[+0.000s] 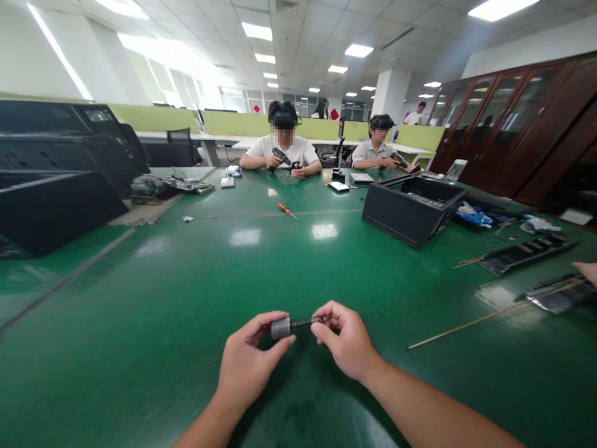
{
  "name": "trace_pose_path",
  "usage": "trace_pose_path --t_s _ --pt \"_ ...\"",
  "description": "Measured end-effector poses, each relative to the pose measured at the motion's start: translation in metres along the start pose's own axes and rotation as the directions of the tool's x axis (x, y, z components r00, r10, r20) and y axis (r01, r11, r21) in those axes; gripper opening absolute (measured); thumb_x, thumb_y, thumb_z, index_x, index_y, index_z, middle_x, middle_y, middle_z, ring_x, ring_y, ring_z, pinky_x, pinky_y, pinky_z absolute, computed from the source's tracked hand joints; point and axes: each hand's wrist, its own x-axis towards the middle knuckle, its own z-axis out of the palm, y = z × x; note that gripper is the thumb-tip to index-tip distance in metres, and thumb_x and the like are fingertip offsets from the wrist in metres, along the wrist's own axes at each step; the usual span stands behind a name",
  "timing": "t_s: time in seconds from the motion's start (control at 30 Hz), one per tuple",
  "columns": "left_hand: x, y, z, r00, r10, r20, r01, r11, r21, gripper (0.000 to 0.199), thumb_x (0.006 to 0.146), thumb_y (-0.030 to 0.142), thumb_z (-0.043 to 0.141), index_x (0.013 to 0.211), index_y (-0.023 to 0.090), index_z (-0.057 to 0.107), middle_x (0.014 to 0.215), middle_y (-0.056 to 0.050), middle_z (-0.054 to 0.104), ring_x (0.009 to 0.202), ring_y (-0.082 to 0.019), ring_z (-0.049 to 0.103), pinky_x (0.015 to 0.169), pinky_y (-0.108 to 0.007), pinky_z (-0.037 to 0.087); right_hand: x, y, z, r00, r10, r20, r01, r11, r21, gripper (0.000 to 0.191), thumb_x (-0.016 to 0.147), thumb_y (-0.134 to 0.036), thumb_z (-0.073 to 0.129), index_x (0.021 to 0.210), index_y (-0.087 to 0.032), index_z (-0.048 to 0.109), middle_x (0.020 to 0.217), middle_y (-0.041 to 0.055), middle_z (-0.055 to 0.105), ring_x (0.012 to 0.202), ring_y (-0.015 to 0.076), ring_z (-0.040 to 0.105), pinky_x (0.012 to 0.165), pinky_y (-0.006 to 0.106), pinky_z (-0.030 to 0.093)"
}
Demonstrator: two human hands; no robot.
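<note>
A small grey metal cylinder (280,328) with a thin dark shaft (301,323) is held level above the green table (196,292), near its front edge. My left hand (247,361) grips the cylinder between thumb and fingers. The far end of the shaft is pinched by my right hand (345,341), whose fingertips partly cover it. The cylinder and shaft look like one joined piece.
An orange screwdriver (284,209) lies mid-table. A black computer case (413,208) stands back right; more cases (56,208) are at left. Thin rods (466,325) and black pouches (527,252) lie right, near another person's hand (588,271). Two people (282,149) sit opposite.
</note>
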Motion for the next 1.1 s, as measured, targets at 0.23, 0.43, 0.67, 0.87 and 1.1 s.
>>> trace_pose_path --t_s 0.23,0.43,0.67,0.87,1.1 --pt "0.0003 0.0025 -0.0003 1.000 0.015 -0.004 -0.015 1.000 0.003 0.034 0.072 0.036 0.079 0.101 0.020 0.074 0.101 -0.008 0.076 0.093 -0.026 0.074 0.091 -0.039 0.060 -0.0011 -0.0029 -0.0003 1.000 -0.015 -0.019 0.014 1.000 -0.019 0.008 0.084 -0.024 0.066 0.088 -0.017 0.066 0.066 -0.0014 0.061 0.060 0.0135 0.057 0.059 0.025 0.044" --pt "0.0003 0.0025 -0.0011 1.000 0.013 0.002 -0.013 1.000 0.008 0.034 0.072 0.035 0.079 0.101 0.020 0.073 0.102 -0.008 0.076 0.094 -0.026 0.074 0.092 -0.039 0.060 -0.0006 -0.0013 -0.0011 0.999 -0.034 -0.035 0.033 0.999 -0.030 0.009 0.082 -0.024 0.067 0.087 -0.017 0.067 0.068 -0.0007 0.062 0.062 0.0144 0.058 0.060 0.026 0.044" --pt "0.0001 0.0031 -0.0023 1.000 -0.003 -0.007 0.003 1.000 0.006 0.035 0.070 0.037 0.079 0.100 0.019 0.073 0.101 -0.009 0.076 0.094 -0.028 0.073 0.094 -0.042 0.059 -0.0009 -0.0020 -0.0007 0.998 -0.028 -0.049 0.026 0.999 -0.027 0.009 0.081 -0.023 0.067 0.086 -0.016 0.067 0.067 -0.0010 0.060 0.062 0.0147 0.057 0.061 0.026 0.044" --pt "0.0015 0.0077 -0.0022 1.000 0.006 -0.014 -0.006 1.000 0.003 0.034 0.070 0.036 0.079 0.098 0.018 0.073 0.099 -0.009 0.076 0.092 -0.027 0.074 0.092 -0.040 0.060 -0.0011 -0.0020 -0.0013 0.998 -0.034 -0.055 0.032 0.999 -0.027 0.008 0.081 -0.023 0.068 0.087 -0.017 0.067 0.068 -0.0004 0.062 0.064 0.0149 0.058 0.062 0.026 0.045" --pt "0.0008 0.0075 -0.0026 1.000 0.022 -0.012 -0.022 1.000 0.003 0.034 0.070 0.036 0.079 0.098 0.017 0.073 0.099 -0.010 0.076 0.091 -0.028 0.074 0.090 -0.041 0.060 -0.0012 -0.0050 -0.0013 0.998 -0.036 -0.058 0.034 0.999 -0.032 0.007 0.081 -0.022 0.067 0.085 -0.017 0.067 0.068 -0.0002 0.062 0.064 0.0151 0.057 0.062 0.026 0.045"
